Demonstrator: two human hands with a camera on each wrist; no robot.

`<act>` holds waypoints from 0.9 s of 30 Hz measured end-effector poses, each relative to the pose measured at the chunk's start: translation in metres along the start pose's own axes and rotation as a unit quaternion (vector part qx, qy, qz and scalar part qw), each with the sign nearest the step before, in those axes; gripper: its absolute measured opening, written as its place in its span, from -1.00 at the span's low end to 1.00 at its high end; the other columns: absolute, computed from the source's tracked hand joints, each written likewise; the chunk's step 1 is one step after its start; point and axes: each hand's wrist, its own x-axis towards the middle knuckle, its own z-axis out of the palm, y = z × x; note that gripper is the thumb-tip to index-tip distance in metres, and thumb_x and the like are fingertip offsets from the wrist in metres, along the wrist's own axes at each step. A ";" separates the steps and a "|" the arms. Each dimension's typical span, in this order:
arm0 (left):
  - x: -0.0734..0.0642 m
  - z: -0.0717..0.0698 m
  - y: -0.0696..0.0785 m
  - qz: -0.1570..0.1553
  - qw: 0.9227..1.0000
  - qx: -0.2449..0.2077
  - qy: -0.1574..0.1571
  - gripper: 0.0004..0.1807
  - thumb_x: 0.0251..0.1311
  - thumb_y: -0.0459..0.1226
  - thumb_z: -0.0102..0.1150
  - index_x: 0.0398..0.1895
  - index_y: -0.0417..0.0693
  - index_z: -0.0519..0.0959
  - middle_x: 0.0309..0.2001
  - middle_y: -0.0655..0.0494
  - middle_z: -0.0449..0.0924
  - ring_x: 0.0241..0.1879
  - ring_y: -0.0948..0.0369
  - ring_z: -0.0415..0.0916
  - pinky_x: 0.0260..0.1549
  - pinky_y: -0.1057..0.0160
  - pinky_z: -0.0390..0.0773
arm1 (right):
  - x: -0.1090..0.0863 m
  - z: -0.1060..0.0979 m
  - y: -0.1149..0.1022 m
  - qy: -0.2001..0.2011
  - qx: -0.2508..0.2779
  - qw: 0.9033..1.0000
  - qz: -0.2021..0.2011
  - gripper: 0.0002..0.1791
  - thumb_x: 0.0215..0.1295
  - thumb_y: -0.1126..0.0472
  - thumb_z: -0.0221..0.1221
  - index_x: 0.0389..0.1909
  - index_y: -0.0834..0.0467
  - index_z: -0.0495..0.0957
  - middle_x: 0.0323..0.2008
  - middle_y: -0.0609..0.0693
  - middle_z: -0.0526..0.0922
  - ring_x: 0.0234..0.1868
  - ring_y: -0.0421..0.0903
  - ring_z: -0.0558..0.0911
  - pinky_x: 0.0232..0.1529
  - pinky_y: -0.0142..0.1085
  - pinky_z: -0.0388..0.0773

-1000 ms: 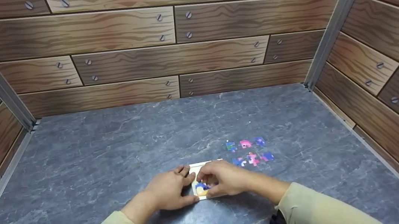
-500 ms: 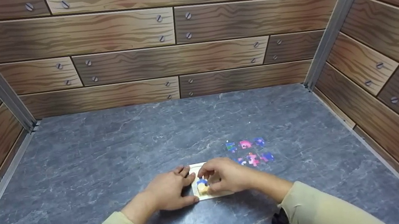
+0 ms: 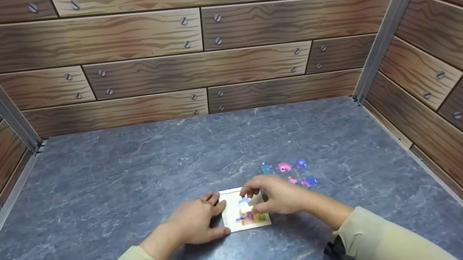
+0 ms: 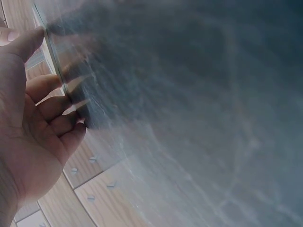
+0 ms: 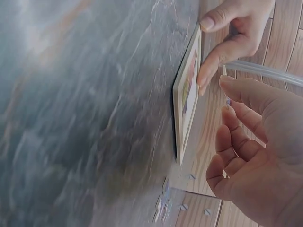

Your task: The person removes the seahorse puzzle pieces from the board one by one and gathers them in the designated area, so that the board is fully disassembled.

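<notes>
A pale puzzle tray [image 3: 230, 197] lies flat on the table, with colourful pieces [image 3: 255, 219] set along its lower right. My left hand [image 3: 196, 221] rests at the tray's left side, its thumb by the lower corner and its fingers spread along the edge. In the left wrist view those fingertips touch the tray's rim [image 4: 53, 64]. Above the tray, my right hand [image 3: 280, 195] pinches a blue and pale yellow jigsaw piece [image 3: 245, 206] between thumb and fingertips. From the right wrist view, that piece appears nearly edge-on, apart from the tray [image 5: 187, 94].
Loose pink and blue jigsaw pieces [image 3: 284, 167] lie in two rows beyond the right hand, which covers part of the nearer row. Wood-patterned walls [image 3: 207, 69] enclose the grey marbled table [image 3: 131, 167] at the back and sides.
My right hand has lifted the pinched piece from the tray's lower left and shifted it right and away from me, uncovering the lower set pieces. The left hand has stayed put.
</notes>
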 end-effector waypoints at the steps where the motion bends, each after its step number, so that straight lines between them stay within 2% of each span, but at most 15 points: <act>1: 0.000 0.000 0.000 -0.001 1.000 -0.001 -0.002 -0.16 0.41 0.25 0.18 0.55 -0.08 0.45 0.53 -0.24 0.32 0.52 -0.17 0.30 0.36 -0.16 0.45 | -0.001 -0.001 0.001 -0.001 0.002 1.000 0.003 -0.56 0.22 0.28 0.45 0.14 0.18 0.67 -0.03 -0.03 0.73 0.04 -0.06 0.66 0.16 0.03 0.60; 8: 0.001 -0.001 0.000 -0.005 1.000 -0.006 -0.007 -0.16 0.41 0.25 0.19 0.55 -0.07 0.44 0.54 -0.23 0.32 0.52 -0.17 0.29 0.37 -0.16 0.45 | -0.012 -0.010 0.011 0.002 0.007 1.000 0.022 -0.57 0.26 0.25 0.46 0.15 0.17 0.68 -0.01 -0.05 0.72 0.06 -0.02 0.68 0.16 0.08 0.61; 19: -0.001 -0.001 0.000 0.003 1.000 -0.009 -0.003 -0.17 0.42 0.24 0.19 0.55 -0.09 0.44 0.54 -0.24 0.32 0.52 -0.18 0.29 0.33 -0.18 0.48 | -0.036 -0.018 0.032 0.017 0.006 0.999 0.040 -0.58 0.19 0.30 0.49 0.09 0.20 0.70 -0.06 -0.07 0.72 -0.02 0.02 0.68 0.08 0.02 0.64; 27: 0.000 0.000 0.000 0.001 1.000 -0.006 0.000 -0.16 0.41 0.24 0.20 0.54 -0.10 0.45 0.53 -0.24 0.33 0.52 -0.18 0.30 0.34 -0.18 0.47 | -0.051 -0.022 0.043 0.018 -0.005 0.998 0.066 -0.57 0.21 0.24 0.50 0.11 0.16 0.71 -0.06 -0.10 0.72 -0.02 -0.05 0.68 0.11 -0.03 0.62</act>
